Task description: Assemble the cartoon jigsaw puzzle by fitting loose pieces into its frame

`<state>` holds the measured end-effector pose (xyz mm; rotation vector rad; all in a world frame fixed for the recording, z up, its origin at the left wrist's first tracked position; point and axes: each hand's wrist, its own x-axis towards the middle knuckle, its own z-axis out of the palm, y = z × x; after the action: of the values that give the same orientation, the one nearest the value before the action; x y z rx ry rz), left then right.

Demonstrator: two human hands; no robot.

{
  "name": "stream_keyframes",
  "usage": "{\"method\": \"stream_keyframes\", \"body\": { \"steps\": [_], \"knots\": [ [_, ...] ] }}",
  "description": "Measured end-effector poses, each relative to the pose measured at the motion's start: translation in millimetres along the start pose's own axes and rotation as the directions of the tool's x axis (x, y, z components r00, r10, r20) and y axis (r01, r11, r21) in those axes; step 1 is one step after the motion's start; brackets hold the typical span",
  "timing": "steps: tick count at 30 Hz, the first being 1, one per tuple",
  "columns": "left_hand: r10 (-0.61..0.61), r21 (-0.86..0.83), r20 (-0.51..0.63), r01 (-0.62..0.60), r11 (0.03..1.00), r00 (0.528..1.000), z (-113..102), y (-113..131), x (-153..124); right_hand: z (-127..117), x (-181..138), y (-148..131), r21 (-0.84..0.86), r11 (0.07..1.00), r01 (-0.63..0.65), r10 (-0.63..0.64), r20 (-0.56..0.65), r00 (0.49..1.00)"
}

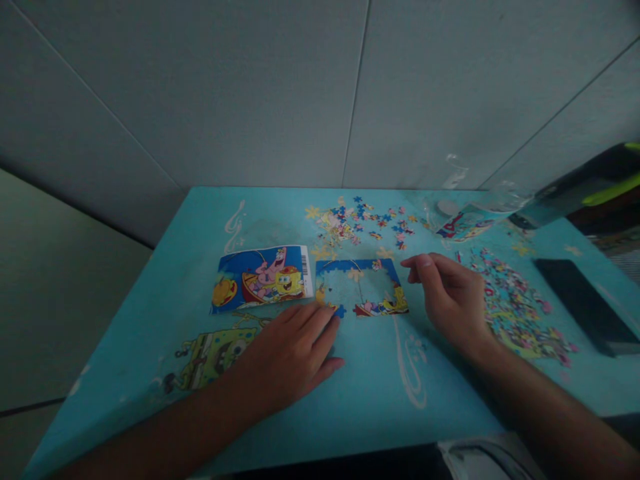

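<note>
A partly joined jigsaw puzzle (395,270) lies on the table, its border pieces forming a frame around a hollow middle. My left hand (295,353) rests flat at its lower left corner, fingers stretched out and thumb apart, fingertips touching the edge pieces. Just right of the puzzle, my right hand (455,297) is raised with fingers curled and the thumb against them; whether a small piece is between them cannot be made out. Left of the puzzle is a printed picture card (265,277) showing cartoon figures in a boat.
Loose puzzle pieces (380,220) are scattered behind the puzzle. A larger heap of pieces (520,307) lies beyond my right forearm, beside a dark phone-like slab (585,300). A clear plastic container (475,220) and a dark bottle-like object (575,187) are at the back right. A wall borders the table's far edge.
</note>
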<state>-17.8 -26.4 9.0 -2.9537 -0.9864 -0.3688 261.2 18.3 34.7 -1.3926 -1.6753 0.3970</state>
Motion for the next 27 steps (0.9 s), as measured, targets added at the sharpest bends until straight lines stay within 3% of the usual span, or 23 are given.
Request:
{"method": "stream_keyframes", "body": {
  "steps": [21,27],
  "knots": [
    [0.058,-0.010,-0.076,-0.059,0.998,0.995,-4.6,0.6,2.1,-0.6,-0.6,-1.1,-0.015,1.000,0.002,-0.002,0.014,1.000],
    [0.264,-0.047,-0.063,-0.267,0.963,0.963,-6.1,4.0,1.0,-1.8,-1.6,-1.7,-0.032,0.999,0.002,-0.001,0.030,1.000]
  ]
}}
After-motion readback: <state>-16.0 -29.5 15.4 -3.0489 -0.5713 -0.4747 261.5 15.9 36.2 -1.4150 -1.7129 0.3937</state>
